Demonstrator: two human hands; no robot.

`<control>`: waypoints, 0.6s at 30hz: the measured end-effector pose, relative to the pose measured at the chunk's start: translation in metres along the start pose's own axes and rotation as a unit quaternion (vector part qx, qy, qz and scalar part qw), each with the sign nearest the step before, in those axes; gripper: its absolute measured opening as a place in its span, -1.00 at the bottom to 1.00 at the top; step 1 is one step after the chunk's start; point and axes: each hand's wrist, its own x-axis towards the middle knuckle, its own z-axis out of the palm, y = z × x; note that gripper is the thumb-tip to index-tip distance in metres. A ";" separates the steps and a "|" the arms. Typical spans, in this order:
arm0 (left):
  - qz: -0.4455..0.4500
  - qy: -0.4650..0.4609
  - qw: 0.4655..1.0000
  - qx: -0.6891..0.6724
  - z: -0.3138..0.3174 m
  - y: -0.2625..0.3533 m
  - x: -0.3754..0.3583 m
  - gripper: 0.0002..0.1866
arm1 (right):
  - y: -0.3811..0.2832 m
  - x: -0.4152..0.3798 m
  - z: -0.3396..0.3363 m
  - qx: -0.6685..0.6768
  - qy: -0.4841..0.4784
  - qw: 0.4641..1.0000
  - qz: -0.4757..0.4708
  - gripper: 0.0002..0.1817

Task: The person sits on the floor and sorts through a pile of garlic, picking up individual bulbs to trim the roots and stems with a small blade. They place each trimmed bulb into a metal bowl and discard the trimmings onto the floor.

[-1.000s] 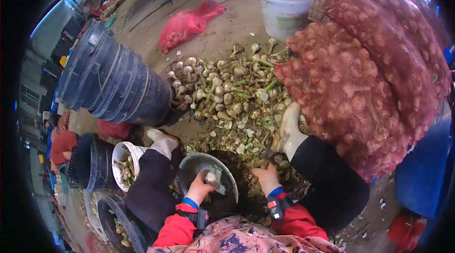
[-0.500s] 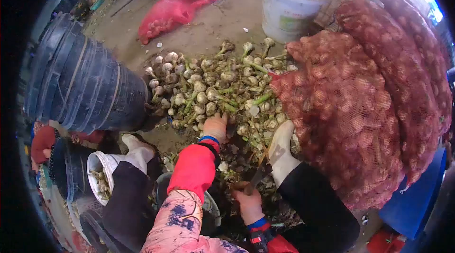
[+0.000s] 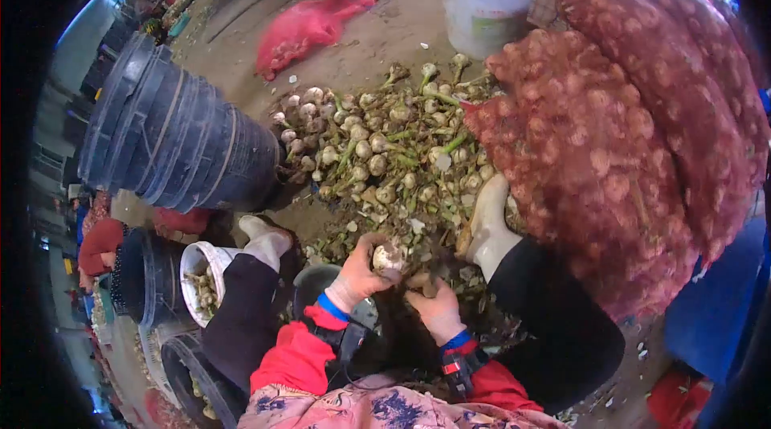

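Observation:
My left hand (image 3: 358, 275) is closed round a whitish garlic bulb (image 3: 389, 259), held up between my knees. Close by on its right, my right hand (image 3: 438, 310) is closed on a knife, whose handle and dark blade show in the earlier view; now the blade can hardly be made out against the dark ground. Beyond both hands spreads a heap of garlic bulbs (image 3: 377, 144) with green and brown stems. Under my left wrist stands a dark bucket (image 3: 320, 278), partly hidden by my arm.
Full red mesh sacks (image 3: 586, 164) stand at the right. Stacked dark buckets (image 3: 177, 132) lean at the left. A white bucket (image 3: 193, 268) with garlic pieces is by my left leg. A pink mesh bag (image 3: 309, 27) and another white bucket (image 3: 490, 15) are farther back.
My left hand has drawn back from the heap towards me and now holds a garlic bulb. My right hand has risen slightly and turned towards it. The camera view has shifted.

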 end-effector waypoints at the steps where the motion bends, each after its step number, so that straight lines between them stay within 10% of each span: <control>1: -0.029 0.004 0.999 0.016 0.001 0.013 -0.019 -0.22 | -0.002 -0.006 0.002 -0.107 0.005 0.985 -0.132 -0.77; 2: -0.032 0.004 0.999 0.020 0.000 0.023 -0.035 -0.22 | -0.004 -0.012 0.004 -0.212 0.010 0.942 -0.260 -0.77; 10: 0.046 0.020 0.997 0.053 -0.002 0.021 -0.101 -0.34 | -0.032 -0.048 0.013 -0.481 -0.151 0.824 -0.260 -0.82; 18: 0.089 0.049 0.994 -0.029 0.012 0.017 -0.126 -0.34 | -0.014 -0.048 0.012 -0.486 -0.142 0.822 -0.261 -0.73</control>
